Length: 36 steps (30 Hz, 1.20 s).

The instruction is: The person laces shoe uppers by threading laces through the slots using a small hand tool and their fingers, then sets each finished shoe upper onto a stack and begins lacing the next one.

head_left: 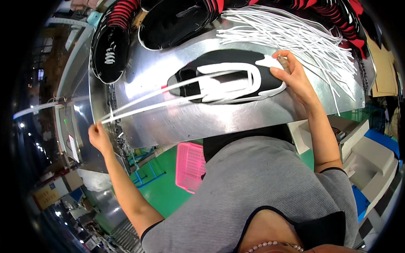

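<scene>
Nearest is the person's own grey ribbed top [257, 181] with dark edging, a string of pearls at the neck. Beyond it, a pink basket [190, 166] stands on a green floor [164, 189], and pale boxes [365, 162] stand off to the right.

Past the body is a shiny metal desk [177, 130]. At its left end the left hand [98, 137] has its grip clenched on white lace strands [145, 111]. Two lengths stretch, nearly straight, rightward to a black shoe [230, 57] with white trim around its opening.

The shoe lies in the middle of the desk, its grey-tipped toe to the left and its heel to the right. The right hand [295, 78] is at the heel, its grip grasping the white heel piece between thumb and fingers; a small brownish item shows by those fingers, too unclear to name.

Farther back on the right, a loose heap of white laces [287, 29] fans out. At the far left are more black shoes [110, 55], with red-and-black striped parts [122, 14] beyond.
</scene>
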Available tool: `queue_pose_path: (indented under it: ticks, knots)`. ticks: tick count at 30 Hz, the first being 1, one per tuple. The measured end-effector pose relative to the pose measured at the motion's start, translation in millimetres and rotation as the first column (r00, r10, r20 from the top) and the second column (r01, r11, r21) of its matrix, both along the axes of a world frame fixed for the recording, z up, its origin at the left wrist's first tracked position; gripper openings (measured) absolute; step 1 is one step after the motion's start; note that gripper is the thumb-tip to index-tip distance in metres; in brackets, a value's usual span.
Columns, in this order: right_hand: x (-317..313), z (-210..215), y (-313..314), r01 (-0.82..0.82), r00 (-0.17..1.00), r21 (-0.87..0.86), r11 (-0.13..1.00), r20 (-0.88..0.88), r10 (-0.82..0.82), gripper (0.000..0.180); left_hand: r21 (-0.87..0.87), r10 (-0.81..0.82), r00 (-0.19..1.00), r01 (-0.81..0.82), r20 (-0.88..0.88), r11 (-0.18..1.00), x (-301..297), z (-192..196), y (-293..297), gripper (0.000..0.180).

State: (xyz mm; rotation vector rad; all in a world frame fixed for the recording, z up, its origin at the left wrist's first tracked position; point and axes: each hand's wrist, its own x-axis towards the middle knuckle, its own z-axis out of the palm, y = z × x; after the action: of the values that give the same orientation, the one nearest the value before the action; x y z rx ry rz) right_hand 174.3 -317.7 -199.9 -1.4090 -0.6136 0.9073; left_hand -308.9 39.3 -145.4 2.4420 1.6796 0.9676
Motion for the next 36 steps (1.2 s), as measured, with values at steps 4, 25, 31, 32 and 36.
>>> queue_pose_path:
  ticks: [4, 25, 31, 32, 36]
  knots:
    - [-4, -11, 8, -0.022, 0.875, -0.156, 0.987, 0.475, 0.094, 0.043, 0.009, -0.290, 0.923, 0.297, 0.253, 0.955, 98, -4, -51, 0.014]
    - [-52, 22, 45, -0.064, 0.940, 0.116, 0.991, -0.327, 0.099, 0.020, -0.216, -0.697, 0.624, 0.779, 0.353, 0.588, 291, 12, -176, 0.006]
    - [-70, 17, 59, -0.009, 0.988, 0.129, 0.992, -0.152, 0.029, 0.022, -0.101, -0.781, 0.525, 0.845, 0.338, 0.525, 307, 11, -190, 0.004]
    - [-68, 15, 57, 0.018, 0.984, 0.133, 0.991, -0.179, 0.006, 0.021, -0.084, -0.761, 0.535, 0.834, 0.367, 0.545, 306, 8, -192, 0.006]
    - [-51, 8, 50, 0.104, 0.980, 0.067, 0.992, -0.178, -0.090, 0.022, -0.175, -0.752, 0.655, 0.750, 0.067, 0.638, 274, 8, -185, 0.011]
